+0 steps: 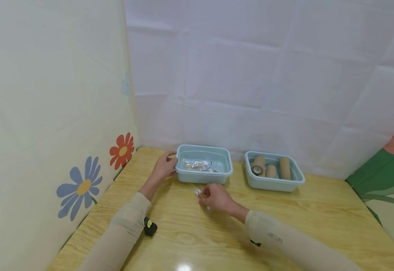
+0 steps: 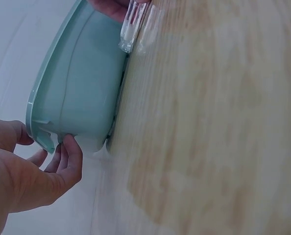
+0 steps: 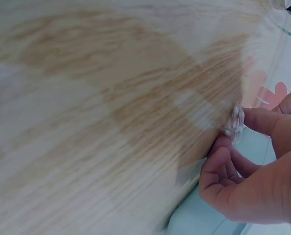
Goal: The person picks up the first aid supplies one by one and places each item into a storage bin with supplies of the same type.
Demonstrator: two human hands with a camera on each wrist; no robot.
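Observation:
A pale blue-green plastic box point(image 1: 203, 177) stands near the wall, and clear packets of cotton swabs point(image 1: 197, 165) lie inside it. My left hand point(image 1: 164, 165) grips the box's left end, thumb at the rim and fingers curled beneath the lip, as the left wrist view shows. Just in front of the box, my right hand point(image 1: 217, 197) pinches a small clear packet of cotton swabs point(image 2: 132, 27) between thumb and fingers. In the right wrist view this packet's end point(image 3: 237, 122) sticks out from the fingertips, close over the wooden table point(image 3: 111, 122).
To the right stands a second pale blue-green box point(image 1: 275, 184) holding several tan rolls point(image 1: 285, 168), one with a grey core point(image 1: 257, 170). A white sheet point(image 1: 234, 75) hangs behind the boxes. On the left rises a flower-patterned wall point(image 1: 48, 113).

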